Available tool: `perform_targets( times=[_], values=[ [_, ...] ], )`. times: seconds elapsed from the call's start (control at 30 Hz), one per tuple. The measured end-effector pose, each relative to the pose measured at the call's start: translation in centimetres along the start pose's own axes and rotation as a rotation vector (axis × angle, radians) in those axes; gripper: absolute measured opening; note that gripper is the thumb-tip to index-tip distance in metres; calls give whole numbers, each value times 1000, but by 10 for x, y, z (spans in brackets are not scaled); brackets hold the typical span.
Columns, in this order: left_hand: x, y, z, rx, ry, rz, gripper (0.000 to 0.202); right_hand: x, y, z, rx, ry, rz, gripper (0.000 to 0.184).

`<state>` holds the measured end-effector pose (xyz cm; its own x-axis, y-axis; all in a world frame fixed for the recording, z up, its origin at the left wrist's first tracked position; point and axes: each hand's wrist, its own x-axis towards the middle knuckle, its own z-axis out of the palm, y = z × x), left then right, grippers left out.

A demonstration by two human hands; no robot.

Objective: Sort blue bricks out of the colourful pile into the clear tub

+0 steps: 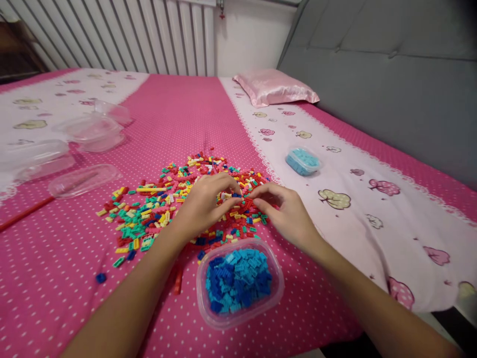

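Over a loose heap of small toy building bricks (149,211) in red, yellow, green, blue and white, my two hands almost meet at the fingertips. My left hand (208,201) is curled, its thumb and forefinger drawn close together. Facing it from the right, my right hand (281,209) holds its thumb and forefinger in a pinch. Anything between the fingertips is too small to make out against the heap. Just in front of me is an open clear plastic tub (278,286) holding light and dark blue bricks (238,278).
A second tub of light blue bricks (303,161) stands to the right. Clear containers (91,127) and a clear lid (84,180) lie at left, near a red stick (26,214). A pink pillow (274,87) and grey headboard (391,74) are beyond.
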<state>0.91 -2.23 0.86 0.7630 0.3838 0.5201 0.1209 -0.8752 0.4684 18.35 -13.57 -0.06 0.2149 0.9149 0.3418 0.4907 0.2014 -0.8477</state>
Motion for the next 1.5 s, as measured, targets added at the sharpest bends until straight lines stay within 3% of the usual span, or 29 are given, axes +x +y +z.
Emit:
perform_targets(
  times=[0.17, 0.3, 0.43, 0.6, 0.73, 0.87, 0.97, 1.07, 1.23, 1.5],
  values=[
    [0, -4, -3, -94, 114, -199, 9, 2, 5, 2, -232, -387, -263, 24],
    [0, -9, -1, -293, 139, -331, 17, 3, 11, 15, -345, -501, -353, 23],
    [1, -11, 0, -518, 144, -383, 27, 5, 14, 18, -285, -429, -323, 15],
    [0, -6, -1, -650, 93, -400, 24, 8, 6, 6, 80, -132, -21, 8],
    [0, 0, -1, -721, 25, -405, 23, 6, -6, 0, 219, 36, -6, 4],
    [3, 4, 1, -768, 46, -329, 23, 1, -16, 2, 313, 53, 90, 6],
    [4, 5, 2, -757, 158, -267, 24, -2, -20, 4, 523, 1, 262, 21],
    [3, 5, 4, -822, 202, -293, 29, -4, -23, 6, 705, -62, 377, 34],
    [0, 6, 5, -923, 176, -297, 25, -4, -30, 8, 757, -74, 350, 36],
    [1, 9, 4, -839, 236, -241, 19, -4, -28, 9, 528, 56, 173, 23]
  ],
)
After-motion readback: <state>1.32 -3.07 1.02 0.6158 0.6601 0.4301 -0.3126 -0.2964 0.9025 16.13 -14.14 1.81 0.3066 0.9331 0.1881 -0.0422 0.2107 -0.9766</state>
